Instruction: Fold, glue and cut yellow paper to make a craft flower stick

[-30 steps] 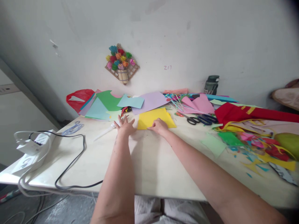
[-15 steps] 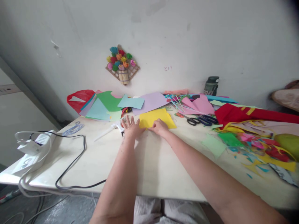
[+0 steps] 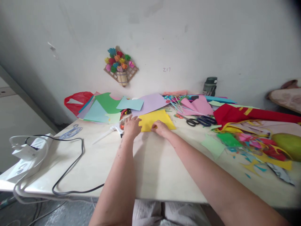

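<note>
A sheet of yellow paper (image 3: 152,121) lies on the table in front of me. My left hand (image 3: 132,126) rests at its left edge, fingers apart and pointing away from me. At the paper's near edge is my right hand (image 3: 160,128), its fingers curled together against the sheet; whether they pinch anything is too small to tell. A white glue gun (image 3: 115,128) lies just left of my left hand, partly hidden by it.
Coloured papers (image 3: 150,104) line the wall side. Scissors (image 3: 192,121), a red cloth (image 3: 231,114) and paper scraps (image 3: 255,166) are to the right, a green bottle (image 3: 210,86) behind. At left are a power strip (image 3: 25,163) and black cable (image 3: 81,153).
My left hand's fingers have drawn closer together. My right hand has shifted slightly along the yellow paper's near edge, and its fingers are more curled. The view has turned slightly.
</note>
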Available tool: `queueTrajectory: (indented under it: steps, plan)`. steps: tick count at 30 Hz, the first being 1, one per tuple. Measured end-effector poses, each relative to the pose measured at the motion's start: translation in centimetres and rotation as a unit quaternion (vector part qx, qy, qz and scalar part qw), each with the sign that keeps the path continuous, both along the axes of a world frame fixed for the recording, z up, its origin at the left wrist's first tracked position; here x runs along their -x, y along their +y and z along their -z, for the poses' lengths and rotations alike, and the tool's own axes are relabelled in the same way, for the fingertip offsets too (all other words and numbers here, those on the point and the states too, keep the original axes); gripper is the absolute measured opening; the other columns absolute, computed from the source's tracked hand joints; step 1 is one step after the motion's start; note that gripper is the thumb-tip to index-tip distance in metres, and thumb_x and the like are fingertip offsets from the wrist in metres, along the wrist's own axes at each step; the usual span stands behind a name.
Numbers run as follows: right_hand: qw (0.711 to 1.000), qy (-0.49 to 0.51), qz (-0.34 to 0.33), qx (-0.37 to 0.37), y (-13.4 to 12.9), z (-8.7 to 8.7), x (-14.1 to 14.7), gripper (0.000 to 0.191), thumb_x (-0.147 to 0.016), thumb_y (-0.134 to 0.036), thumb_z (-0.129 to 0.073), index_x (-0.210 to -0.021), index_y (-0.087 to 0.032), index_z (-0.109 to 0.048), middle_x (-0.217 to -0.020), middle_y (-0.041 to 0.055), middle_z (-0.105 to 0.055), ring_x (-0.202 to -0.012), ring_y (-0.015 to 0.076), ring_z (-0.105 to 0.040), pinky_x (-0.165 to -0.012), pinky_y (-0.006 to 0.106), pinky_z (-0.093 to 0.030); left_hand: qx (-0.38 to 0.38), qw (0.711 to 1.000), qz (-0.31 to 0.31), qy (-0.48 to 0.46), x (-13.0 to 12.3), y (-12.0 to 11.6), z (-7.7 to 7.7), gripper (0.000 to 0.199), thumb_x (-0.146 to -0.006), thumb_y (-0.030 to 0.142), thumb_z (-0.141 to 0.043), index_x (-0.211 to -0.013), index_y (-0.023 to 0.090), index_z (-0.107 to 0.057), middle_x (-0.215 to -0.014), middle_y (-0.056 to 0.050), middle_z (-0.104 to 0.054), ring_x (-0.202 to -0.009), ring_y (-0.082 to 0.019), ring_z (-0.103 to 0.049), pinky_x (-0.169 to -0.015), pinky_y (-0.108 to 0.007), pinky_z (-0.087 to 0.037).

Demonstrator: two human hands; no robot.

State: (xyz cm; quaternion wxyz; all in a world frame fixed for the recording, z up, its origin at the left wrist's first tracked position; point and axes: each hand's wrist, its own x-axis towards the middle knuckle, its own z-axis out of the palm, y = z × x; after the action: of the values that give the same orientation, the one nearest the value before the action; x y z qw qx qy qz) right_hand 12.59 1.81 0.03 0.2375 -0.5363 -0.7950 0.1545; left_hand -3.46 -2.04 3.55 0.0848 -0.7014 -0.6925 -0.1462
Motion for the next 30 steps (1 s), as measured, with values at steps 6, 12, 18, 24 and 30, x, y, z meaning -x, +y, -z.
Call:
queueTrajectory:
  steps: [6,12,18,24,30]
  plan:
    - [1.000,0.025,-0.009,0.000,0.4,0.2,0.0,0.009,-0.069,-0.022,-0.058,-0.076,-0.018,-0.063,-0.090,0.0035,-0.058,-0.081,0.0135,-0.054,-0.071,0.023,-0.039,0.070,0.979,0.119,-0.152,-1.5,0.5,0.9,0.014,-0.067,0.020,-0.051,-0.075,0.019,-0.062,-0.079,-0.003,-0.064,-0.074,-0.015,-0.057,-0.067,-0.023,-0.043]
    - [0.980,0.183,-0.050,0.056,1.2,0.5,-1.1,0.011,-0.067,-0.012,-0.055,-0.076,-0.015,-0.061,-0.083,0.0026,-0.060,-0.077,0.0112,-0.054,-0.072,0.023,-0.040,0.091,0.972,0.104,-0.188,-1.2,0.5,1.4,0.014,-0.067,0.024,-0.052,-0.076,0.019,-0.061,-0.079,-0.003,-0.064,-0.074,-0.015,-0.057,-0.066,-0.023,-0.043]
    - [0.837,0.519,-0.021,0.171,2.0,0.5,-3.1,0.008,-0.068,-0.019,-0.053,-0.076,-0.016,-0.053,-0.078,0.0011,-0.058,-0.067,0.0076,-0.053,-0.068,0.022,-0.041,0.092,0.970,0.130,-0.186,-1.2,0.6,1.5,0.014,-0.064,0.028,-0.056,-0.075,0.021,-0.061,-0.077,0.000,-0.064,-0.071,-0.014,-0.056,-0.065,-0.022,-0.042]
    - [0.826,0.532,-0.049,0.179,2.0,0.6,-3.7,0.020,-0.059,-0.026,-0.062,-0.073,-0.016,-0.053,-0.073,-0.0008,-0.056,-0.061,0.0069,-0.050,-0.062,0.022,-0.040,0.099,0.960,0.145,-0.219,-1.1,0.7,2.1,0.016,-0.064,0.032,-0.057,-0.075,0.022,-0.062,-0.075,0.002,-0.063,-0.068,-0.012,-0.055,-0.063,-0.021,-0.042]
    - [0.904,0.375,-0.132,0.159,1.1,0.6,-3.5,0.021,-0.055,-0.027,-0.065,-0.070,-0.013,-0.059,-0.064,-0.0027,-0.057,-0.059,0.0080,-0.050,-0.060,0.023,-0.039,0.086,0.959,0.144,-0.229,-1.0,0.6,2.3,0.013,-0.064,0.029,-0.056,-0.073,0.021,-0.062,-0.073,0.001,-0.063,-0.067,-0.012,-0.054,-0.060,-0.021,-0.040]
